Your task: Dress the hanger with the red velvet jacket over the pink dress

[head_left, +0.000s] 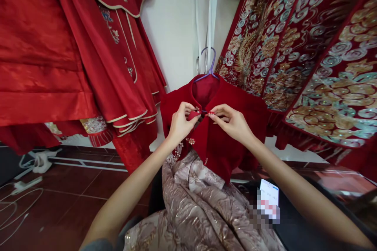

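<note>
A dark red velvety jacket (241,113) with a stand collar hangs in front of me on a purple wire hanger (212,62). Just below the collar, my left hand (182,122) is closed in a pinch on the left front edge, by a small beaded ornament. My right hand (231,122) pinches the opposite front edge at the same height. A narrow gap parts the two edges, and part of the hanger shows through it. Lower on the jacket front sits a beaded flower fastening (191,141). Shiny beige-pink patterned fabric (203,200) spreads below the jacket.
Red garments with pale piping (100,59) hang at left; heavily embroidered red garments (294,47) hang at right. White uprights (203,15) stand behind the jacket. A lit phone (268,198) lies at lower right. White cables (17,208) and shoes (42,162) are on the tiled floor.
</note>
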Tool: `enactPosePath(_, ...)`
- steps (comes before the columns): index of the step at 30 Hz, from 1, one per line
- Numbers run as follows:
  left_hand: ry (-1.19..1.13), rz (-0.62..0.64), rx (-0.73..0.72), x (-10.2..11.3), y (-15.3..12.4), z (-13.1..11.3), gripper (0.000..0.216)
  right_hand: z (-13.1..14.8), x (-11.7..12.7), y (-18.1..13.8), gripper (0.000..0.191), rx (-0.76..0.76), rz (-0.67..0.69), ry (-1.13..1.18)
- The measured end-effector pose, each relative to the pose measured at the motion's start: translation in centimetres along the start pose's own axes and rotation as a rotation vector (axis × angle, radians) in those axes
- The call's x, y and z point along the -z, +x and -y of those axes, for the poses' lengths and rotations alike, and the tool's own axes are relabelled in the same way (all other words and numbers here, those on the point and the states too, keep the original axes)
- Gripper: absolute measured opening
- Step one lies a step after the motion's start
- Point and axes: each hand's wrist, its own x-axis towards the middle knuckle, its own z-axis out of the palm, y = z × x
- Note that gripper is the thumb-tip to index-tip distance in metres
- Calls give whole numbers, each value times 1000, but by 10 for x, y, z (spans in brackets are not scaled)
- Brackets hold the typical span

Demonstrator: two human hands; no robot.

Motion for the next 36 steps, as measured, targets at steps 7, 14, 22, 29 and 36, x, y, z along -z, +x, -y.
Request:
enactPosePath(7, -37, 163, 1, -5, -1, -1, 21, 3, 0, 0, 16, 38, -16, -35)
enactPosePath(14, -89, 184, 3, 2, 0, -12, 20, 12, 3, 1, 15, 81, -11, -109)
enactPosePath(22, 86, 170, -31, -1, 4, -15, 16, 14, 10, 3, 16, 108, 43, -115)
enactPosePath(29, 24, 156, 86, -9, 8, 1, 16, 4, 2, 12, 14, 111, 52, -227)
enactPosePath(36, 82, 172, 105, -16, 6, 2, 14, -3, -2, 13, 15, 149, 44, -238)
